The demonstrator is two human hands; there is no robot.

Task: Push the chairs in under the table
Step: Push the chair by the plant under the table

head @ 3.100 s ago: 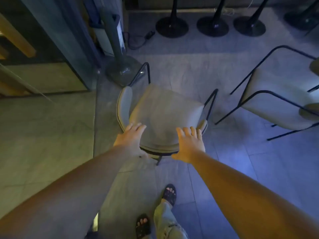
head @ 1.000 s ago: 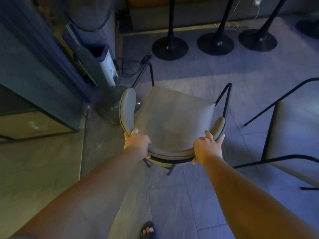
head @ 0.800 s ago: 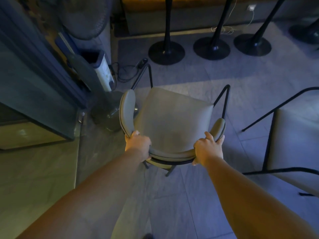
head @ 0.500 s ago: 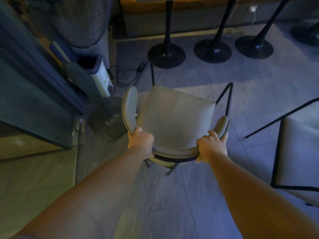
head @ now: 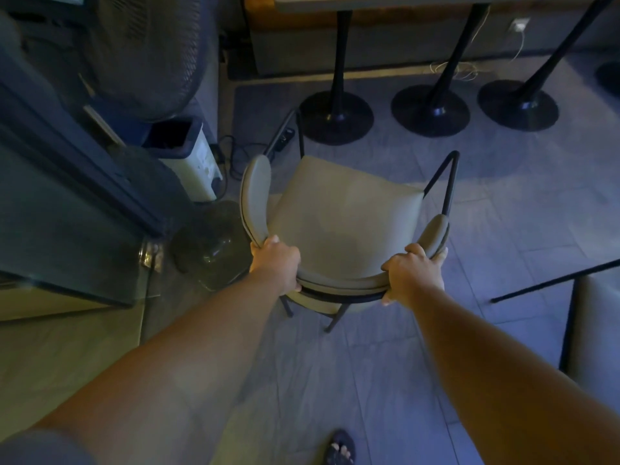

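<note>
- The beige padded armchair with a thin black metal frame [head: 339, 216] stood at the centre of the frame on the grey tiled floor [head: 503, 223], its open front facing the upper edge of the picture.
- The left hand [head: 276, 263] was wrapped around the curved backrest at its left end, fingers closed over the padded rim; the right hand [head: 412, 273] gripped the right end likewise, its fingers [head: 437, 258] curled round the outer side.
- Holding both ends of the backrest looked like a way to steer the chair straight and keep it from swinging as it was pushed.
- The grey tabletop [head: 369, 2] showed only as a strip along the top edge, carried on black pedestal legs with round bases [head: 335, 115]; the chair was near the leftmost base but not yet under the tabletop, so I judged the push to be under way rather than finished.
- The front legs were aimed close to that round base, which might catch them.
- A second beige chair with a black frame [head: 590, 330] sat at the right edge, well apart from the tabletop, probably waiting its turn.
- A standing fan with a dark grille [head: 144, 52] and a white bin-like box [head: 191, 156] crowded the upper left, with a black cable and power strip [head: 285, 139] lying just beside the chair's left armrest.
- A sandalled foot [head: 339, 448] showed at the bottom edge.
- No brand, label or writing could be read anywhere.
</note>
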